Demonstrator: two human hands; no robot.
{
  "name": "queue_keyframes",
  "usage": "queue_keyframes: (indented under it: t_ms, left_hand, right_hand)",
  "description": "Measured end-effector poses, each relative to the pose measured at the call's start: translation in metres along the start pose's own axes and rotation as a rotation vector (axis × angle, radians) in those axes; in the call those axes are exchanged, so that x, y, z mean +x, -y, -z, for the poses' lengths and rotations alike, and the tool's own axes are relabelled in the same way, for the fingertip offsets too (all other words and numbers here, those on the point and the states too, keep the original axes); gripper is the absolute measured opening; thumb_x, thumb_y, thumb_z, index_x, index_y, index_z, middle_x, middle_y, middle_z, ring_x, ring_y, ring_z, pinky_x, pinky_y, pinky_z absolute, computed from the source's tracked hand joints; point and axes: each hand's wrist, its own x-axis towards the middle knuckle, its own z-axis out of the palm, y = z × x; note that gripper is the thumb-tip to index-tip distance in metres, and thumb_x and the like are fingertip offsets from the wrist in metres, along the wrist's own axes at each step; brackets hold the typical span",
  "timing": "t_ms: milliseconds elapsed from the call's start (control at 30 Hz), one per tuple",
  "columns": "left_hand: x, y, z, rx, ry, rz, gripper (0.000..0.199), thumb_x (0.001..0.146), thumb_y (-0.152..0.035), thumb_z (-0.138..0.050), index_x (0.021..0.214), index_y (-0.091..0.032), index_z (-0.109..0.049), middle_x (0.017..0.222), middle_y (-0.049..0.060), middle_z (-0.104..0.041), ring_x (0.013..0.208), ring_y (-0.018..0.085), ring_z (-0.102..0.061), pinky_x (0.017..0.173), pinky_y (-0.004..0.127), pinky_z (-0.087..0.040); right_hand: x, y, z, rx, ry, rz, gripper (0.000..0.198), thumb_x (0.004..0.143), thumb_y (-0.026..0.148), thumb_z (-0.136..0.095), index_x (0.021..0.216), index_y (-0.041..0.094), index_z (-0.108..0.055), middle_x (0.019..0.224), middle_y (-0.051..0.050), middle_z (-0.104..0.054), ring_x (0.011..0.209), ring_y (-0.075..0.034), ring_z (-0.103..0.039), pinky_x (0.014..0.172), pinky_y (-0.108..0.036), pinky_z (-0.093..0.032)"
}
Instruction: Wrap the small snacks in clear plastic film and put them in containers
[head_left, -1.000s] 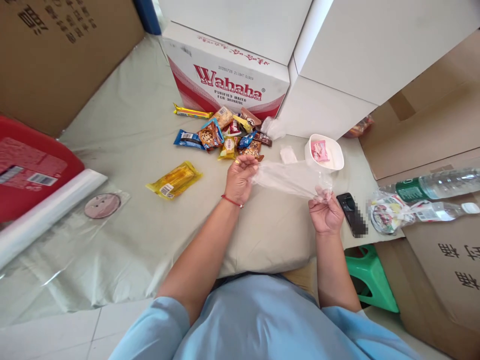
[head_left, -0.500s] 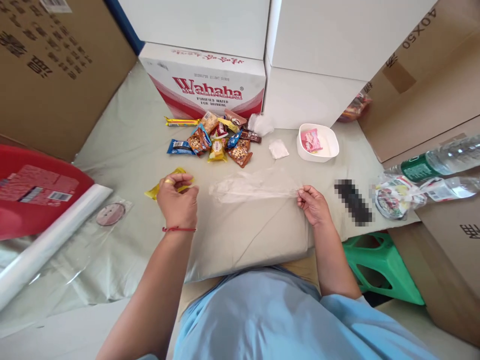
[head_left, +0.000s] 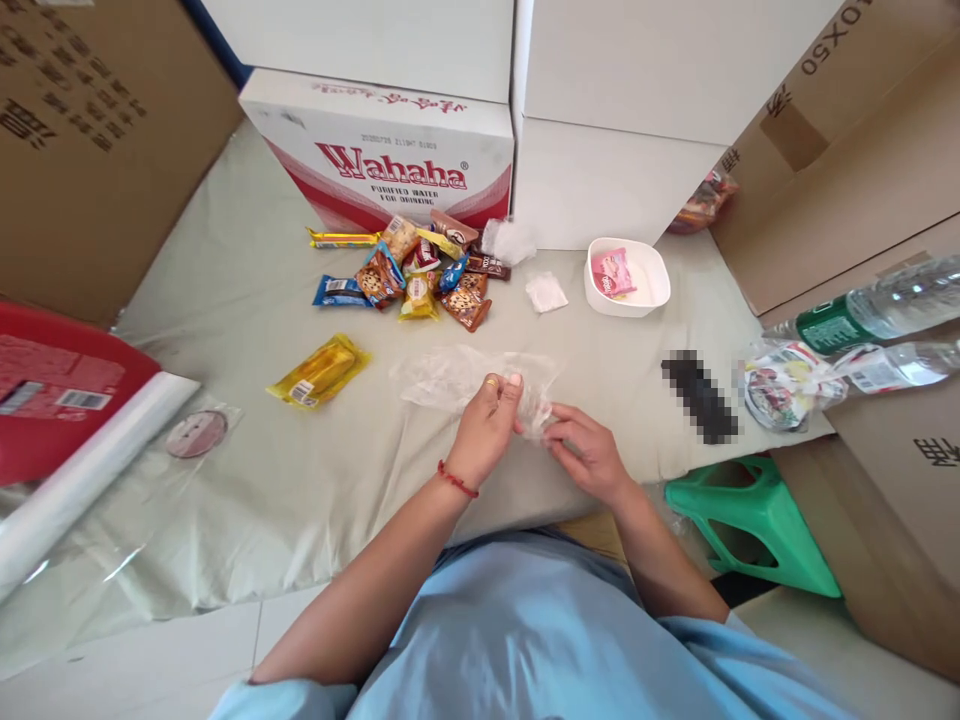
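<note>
A clear plastic bag [head_left: 442,378] lies crumpled on the cloth-covered surface, its right end raised between my hands. My left hand [head_left: 491,420], with a ring and a red string bracelet, pinches the bag near that end. Close beside it, my right hand [head_left: 589,448] grips the bag's edge with thumb and fingers. A yellow snack packet [head_left: 321,372] lies apart to the left. Beyond the bag is a pile of wrapped snacks [head_left: 418,292], with a small white packet [head_left: 547,292] to its right. A white plastic bowl [head_left: 628,302] holds a pink packet [head_left: 613,272].
A Wahaba-style red and white carton printed "Wahaha" [head_left: 390,150] stands behind the snacks. On the left are a red container [head_left: 67,390] and a plastic film roll [head_left: 97,470]. Plastic bottles [head_left: 892,310] lie right, above a green stool [head_left: 757,520].
My left hand has left the yellow packet and moved right to the plastic bag. The packet stays on the cloth. My right hand has shifted slightly left, and the bag's right end is bunched up.
</note>
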Motion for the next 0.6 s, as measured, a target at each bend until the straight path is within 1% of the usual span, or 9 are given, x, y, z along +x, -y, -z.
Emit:
queue_keyframes:
  t_ms: [67, 133, 167, 233, 267, 333, 467, 533, 600]
  left_hand:
    - [-0.001, 0.003, -0.005, 0.107, -0.07, -0.046, 0.04, 0.091, -0.063, -0.057, 0.092, -0.023, -0.052, 0.091, 0.003, -0.061, 0.071, 0.017, -0.06, 0.07, 0.035, -0.049]
    - [-0.004, 0.008, -0.007, 0.186, -0.137, -0.115, 0.036, 0.082, -0.051, -0.071, 0.098, -0.022, -0.057, 0.099, 0.004, -0.061, 0.077, 0.018, -0.059, 0.075, 0.035, -0.049]
    - [-0.005, 0.011, -0.006, 0.19, -0.155, -0.14, 0.031, 0.081, -0.045, -0.072, 0.097, -0.022, -0.059, 0.099, 0.004, -0.061, 0.079, 0.018, -0.058, 0.076, 0.035, -0.049]
    - [-0.005, 0.018, -0.004, 0.116, -0.179, -0.149, 0.016, 0.084, -0.037, -0.065, 0.089, -0.022, -0.061, 0.091, 0.002, -0.061, 0.077, 0.016, -0.057, 0.076, 0.033, -0.048]
    - [-0.005, 0.022, -0.001, 0.051, -0.196, -0.133, 0.013, 0.086, -0.036, -0.061, 0.084, -0.022, -0.06, 0.085, 0.001, -0.06, 0.075, 0.016, -0.056, 0.074, 0.031, -0.047]
    - [-0.003, 0.03, 0.004, -0.102, -0.242, -0.076, 0.016, 0.087, -0.037, -0.06, 0.08, -0.022, -0.058, 0.077, -0.001, -0.058, 0.069, 0.014, -0.053, 0.068, 0.028, -0.045]
    - [-0.006, 0.045, 0.018, -0.391, -0.331, 0.042, 0.023, 0.083, -0.042, -0.067, 0.083, -0.023, -0.053, 0.072, -0.005, -0.053, 0.058, 0.01, -0.044, 0.053, 0.023, -0.037]
    - [-0.014, 0.054, 0.026, -0.45, -0.366, 0.069, 0.025, 0.083, -0.043, -0.068, 0.084, -0.023, -0.053, 0.074, -0.004, -0.055, 0.06, 0.01, -0.048, 0.052, 0.022, -0.037]
    - [-0.026, 0.063, 0.035, -0.436, -0.39, 0.066, 0.026, 0.083, -0.044, -0.069, 0.086, -0.022, -0.055, 0.08, -0.002, -0.06, 0.067, 0.011, -0.055, 0.055, 0.022, -0.042]
  right_hand:
    - [-0.004, 0.005, -0.007, -0.104, 0.058, 0.082, 0.021, 0.101, 0.019, -0.052, 0.107, 0.024, -0.072, 0.136, -0.011, -0.07, 0.112, -0.019, -0.071, 0.092, -0.033, -0.06]
    - [-0.007, 0.008, -0.014, -0.184, 0.099, 0.112, 0.027, 0.101, 0.017, -0.048, 0.111, 0.025, -0.072, 0.133, -0.01, -0.071, 0.105, -0.019, -0.071, 0.087, -0.033, -0.061]
    - [-0.008, 0.009, -0.017, -0.209, 0.117, 0.12, 0.029, 0.101, 0.016, -0.047, 0.112, 0.025, -0.072, 0.132, -0.01, -0.071, 0.103, -0.019, -0.071, 0.086, -0.033, -0.061]
    - [-0.009, 0.01, -0.022, -0.232, 0.152, 0.136, 0.03, 0.101, 0.014, -0.046, 0.111, 0.024, -0.072, 0.132, -0.01, -0.071, 0.102, -0.02, -0.069, 0.086, -0.034, -0.06]
    - [-0.009, 0.011, -0.023, -0.23, 0.164, 0.142, 0.028, 0.101, 0.014, -0.046, 0.109, 0.024, -0.071, 0.133, -0.011, -0.07, 0.102, -0.02, -0.068, 0.085, -0.034, -0.059]
    - [-0.008, 0.013, -0.024, -0.209, 0.19, 0.123, 0.024, 0.101, 0.014, -0.049, 0.106, 0.024, -0.07, 0.13, -0.011, -0.071, 0.099, -0.02, -0.067, 0.085, -0.035, -0.059]
    - [-0.003, 0.015, -0.011, -0.073, 0.314, -0.048, 0.018, 0.101, 0.02, -0.053, 0.109, 0.024, -0.069, 0.124, -0.011, -0.072, 0.107, -0.022, -0.068, 0.093, -0.04, -0.058]
    - [0.001, 0.013, 0.002, 0.044, 0.359, -0.2, 0.02, 0.101, 0.027, -0.056, 0.116, 0.025, -0.069, 0.121, -0.01, -0.074, 0.107, -0.023, -0.07, 0.093, -0.041, -0.058]
    - [0.01, 0.008, 0.016, 0.172, 0.3, -0.395, 0.024, 0.101, 0.039, -0.058, 0.119, 0.026, -0.068, 0.114, -0.008, -0.076, 0.101, -0.022, -0.072, 0.088, -0.038, -0.059]
